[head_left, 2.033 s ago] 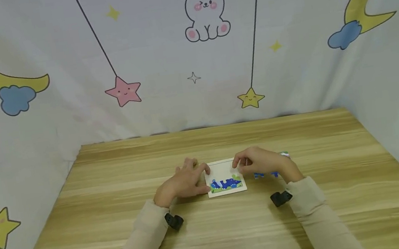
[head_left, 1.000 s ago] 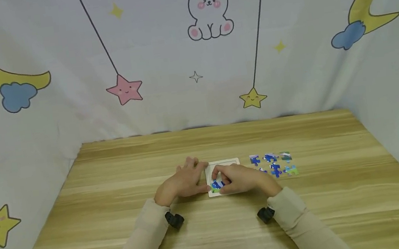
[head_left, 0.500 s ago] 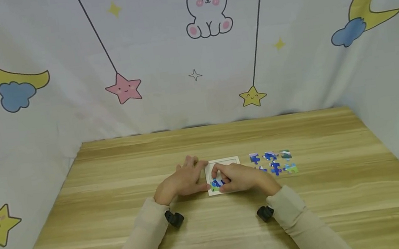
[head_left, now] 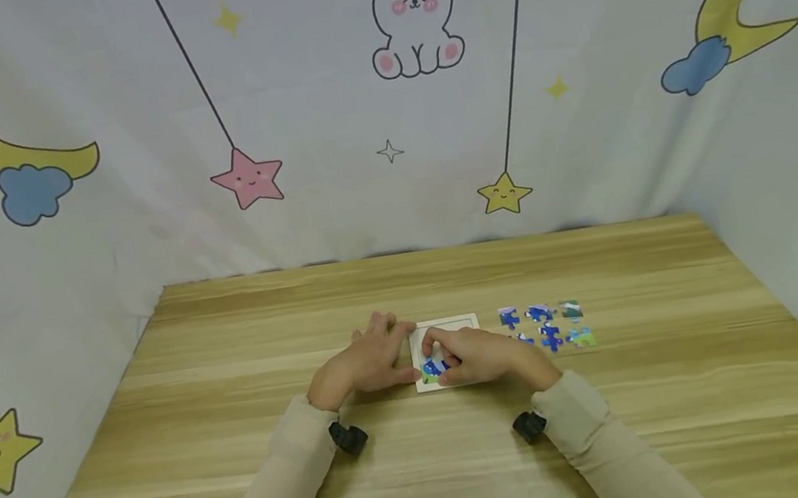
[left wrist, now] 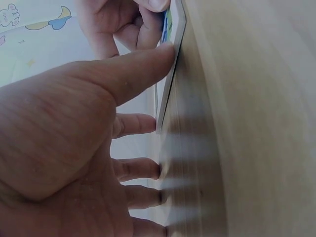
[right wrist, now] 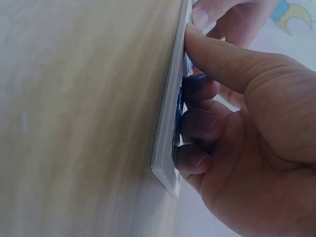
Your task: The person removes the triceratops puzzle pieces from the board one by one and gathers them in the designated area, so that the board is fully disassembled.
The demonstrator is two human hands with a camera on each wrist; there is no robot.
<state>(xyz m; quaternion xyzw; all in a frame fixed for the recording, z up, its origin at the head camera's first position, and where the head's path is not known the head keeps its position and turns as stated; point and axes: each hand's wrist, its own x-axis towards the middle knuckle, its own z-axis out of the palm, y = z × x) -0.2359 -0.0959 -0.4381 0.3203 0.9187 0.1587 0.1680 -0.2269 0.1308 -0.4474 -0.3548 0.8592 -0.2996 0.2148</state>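
- Spread wide, your left hand (head_left: 372,362) braces the left side of the white tray (head_left: 446,322), its thumb and index fingertip touching the edge near the two left corners.
- Your left hand's other three fingertips rest on the wooden table (head_left: 400,484), just beyond the tray.
- Your right hand (head_left: 477,354) lies across the tray with its fingers bent down and its thumb extended to the near edge; you have fingertips on the pieces, but I cannot tell whether you pinch one.
- Between your hands, the tray lies flat on the table, with blue-and-green puzzle pieces (head_left: 433,368) showing at its near left corner; your right hand hides the near right part.
- To the right of the tray, near your right hand, six loose pieces (head_left: 550,337) lie apart in two rough rows, the lower left one partly covered by that hand.
- You wear pale sleeves (head_left: 271,484) and a small black camera (head_left: 349,438) at each wrist.
- Behind the table hangs a pale cloth (head_left: 324,82) printed with a rabbit, moons and stars.
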